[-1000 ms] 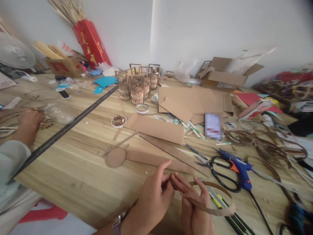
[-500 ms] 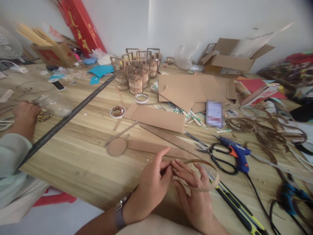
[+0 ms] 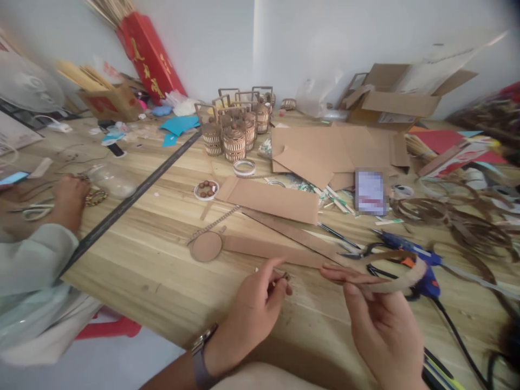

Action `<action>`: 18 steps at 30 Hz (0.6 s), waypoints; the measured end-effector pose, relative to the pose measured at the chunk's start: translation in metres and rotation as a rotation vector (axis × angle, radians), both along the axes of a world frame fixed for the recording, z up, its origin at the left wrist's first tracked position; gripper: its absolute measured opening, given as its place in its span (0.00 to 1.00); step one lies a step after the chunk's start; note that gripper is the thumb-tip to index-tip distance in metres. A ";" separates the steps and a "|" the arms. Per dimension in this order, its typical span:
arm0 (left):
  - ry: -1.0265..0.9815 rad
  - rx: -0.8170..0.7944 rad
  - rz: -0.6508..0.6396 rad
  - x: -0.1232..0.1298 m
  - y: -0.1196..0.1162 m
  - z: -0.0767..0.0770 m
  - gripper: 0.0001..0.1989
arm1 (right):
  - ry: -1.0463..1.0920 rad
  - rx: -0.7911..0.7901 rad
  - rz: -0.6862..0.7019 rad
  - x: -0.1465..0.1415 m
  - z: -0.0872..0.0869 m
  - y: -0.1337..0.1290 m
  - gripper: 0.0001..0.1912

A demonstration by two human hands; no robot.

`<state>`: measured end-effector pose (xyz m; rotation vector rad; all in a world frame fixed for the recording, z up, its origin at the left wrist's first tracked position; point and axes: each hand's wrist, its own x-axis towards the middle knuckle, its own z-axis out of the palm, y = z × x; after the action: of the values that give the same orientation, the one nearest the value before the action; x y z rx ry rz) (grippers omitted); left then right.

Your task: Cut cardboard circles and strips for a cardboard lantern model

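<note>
My right hand (image 3: 384,325) grips a tan looped strip (image 3: 414,279), a ring that looks like cardboard or bamboo, between thumb and fingers. It is held over the scissors and the blue glue gun (image 3: 433,284), hiding parts of both. My left hand (image 3: 260,298), with a watch on the wrist, is closed in a pinch above the table edge. A small dark bit shows at its fingertips, too small to name. Beyond the hands lie a cardboard strip (image 3: 268,251) and a round cardboard disc (image 3: 206,247). A yellow-black utility knife (image 3: 442,371) lies partly behind my right hand.
Small woven baskets with handles (image 3: 234,143) stand at the back. Cardboard sheets (image 3: 309,149), a dish of brown beads (image 3: 206,190), a phone (image 3: 370,191) and coiled brown strips (image 3: 475,222) lie around. At the left, another person's hand (image 3: 71,192) rests by a clear bottle (image 3: 111,180).
My right hand has moved right, away from my left hand, carrying the looped strip. My left hand stays pinched in nearly the same place. The view has shifted slightly left.
</note>
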<state>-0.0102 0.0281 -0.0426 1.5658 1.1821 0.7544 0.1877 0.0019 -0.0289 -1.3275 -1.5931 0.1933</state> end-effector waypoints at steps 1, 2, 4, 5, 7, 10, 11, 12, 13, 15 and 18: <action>0.045 0.019 -0.009 -0.004 0.000 0.001 0.19 | -0.065 0.012 0.017 0.004 0.000 0.002 0.06; 0.096 0.035 -0.028 -0.010 0.000 0.003 0.19 | -0.134 0.021 0.027 0.008 0.001 0.005 0.06; 0.216 0.079 -0.081 -0.024 0.003 0.009 0.20 | -0.286 0.036 0.009 0.018 0.005 0.012 0.07; 0.282 0.111 -0.112 -0.032 0.006 0.014 0.21 | -0.357 0.044 -0.017 0.024 0.009 0.018 0.08; 0.408 0.193 -0.150 -0.049 0.017 0.025 0.21 | -0.462 0.086 -0.083 0.036 0.017 0.034 0.11; 0.572 0.351 -0.164 -0.071 0.044 0.043 0.19 | -0.554 0.136 -0.161 0.053 0.028 0.069 0.15; 0.611 0.435 -0.167 -0.076 0.056 0.048 0.16 | -0.589 0.142 -0.171 0.058 0.029 0.081 0.17; 0.642 0.511 -0.162 -0.079 0.069 0.051 0.13 | -0.628 0.145 -0.164 0.063 0.029 0.093 0.21; 0.665 0.572 -0.174 -0.082 0.083 0.052 0.12 | -0.670 0.146 -0.168 0.066 0.028 0.102 0.26; 0.688 0.662 -0.219 -0.083 0.108 0.049 0.13 | -0.767 0.099 -0.208 0.069 0.021 0.113 0.30; 0.677 0.725 -0.219 -0.079 0.130 0.038 0.15 | -0.882 -0.011 -0.159 0.066 0.002 0.106 0.23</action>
<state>-0.0892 0.1583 -0.0049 2.6540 1.2282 0.5367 0.2536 0.1083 -0.0267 -1.6515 -2.1733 -0.5596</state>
